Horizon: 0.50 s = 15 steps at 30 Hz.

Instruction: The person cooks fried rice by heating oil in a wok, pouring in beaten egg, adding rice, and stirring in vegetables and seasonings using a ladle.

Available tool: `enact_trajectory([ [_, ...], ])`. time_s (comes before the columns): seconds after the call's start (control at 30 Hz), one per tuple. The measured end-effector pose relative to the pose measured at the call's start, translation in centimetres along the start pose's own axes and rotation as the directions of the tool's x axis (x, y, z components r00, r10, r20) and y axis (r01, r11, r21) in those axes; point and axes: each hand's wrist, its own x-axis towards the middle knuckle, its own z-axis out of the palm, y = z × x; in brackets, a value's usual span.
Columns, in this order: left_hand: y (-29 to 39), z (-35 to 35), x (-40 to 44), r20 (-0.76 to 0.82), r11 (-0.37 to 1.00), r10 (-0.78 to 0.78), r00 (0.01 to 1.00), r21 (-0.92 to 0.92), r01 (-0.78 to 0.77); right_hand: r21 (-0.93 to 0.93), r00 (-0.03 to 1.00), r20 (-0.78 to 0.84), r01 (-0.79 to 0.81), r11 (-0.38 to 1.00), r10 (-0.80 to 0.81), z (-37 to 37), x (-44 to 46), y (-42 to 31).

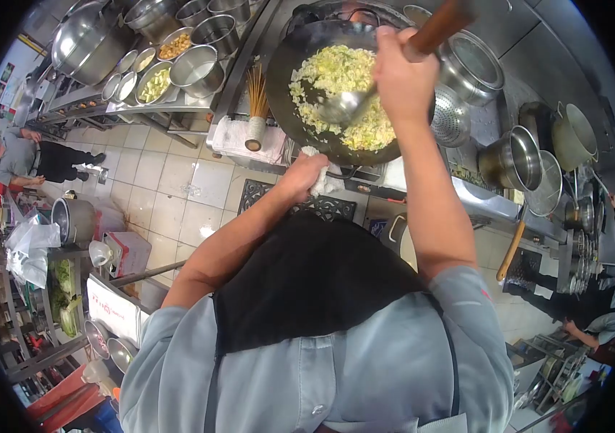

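My right hand (405, 79) is closed around the wooden handle of a metal ladle (343, 108), whose bowl dips into the food. A dark wok (282, 86) stands on the stove, holding a loose yellow and white mix (333, 68) with green bits that looks like fried rice. At the wok's near edge, my left hand (304, 178) grips a white cloth (320, 180) by the wok's loop handle; the fingers are partly hidden, and whether they also hold the handle I cannot tell.
Left of the wok, a bamboo brush (255, 108) stands near a folded towel (278, 143). Steel pots and bowls of ingredients (154, 85) fill the left counter. A perforated strainer (450, 115) and a steel pot (513, 162) sit at right. Other people (19, 155) are at both sides.
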Motion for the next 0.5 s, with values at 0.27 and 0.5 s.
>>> enact_trajectory([
  [0.27, -0.2, -0.3, 0.5, -0.007, 0.998, -0.039, 0.999, 0.057, 0.040, 0.212, 0.988, 0.094, 0.103, 0.972, -0.125, -3.9, -1.7, 6.1],
  [0.5, -0.4, -0.5, 0.6, 0.008, 0.997, -0.062, 0.998, 0.040, 0.062, -0.005, 0.997, -0.013, 0.077, 0.997, -0.077, -5.3, -2.8, 0.5],
])
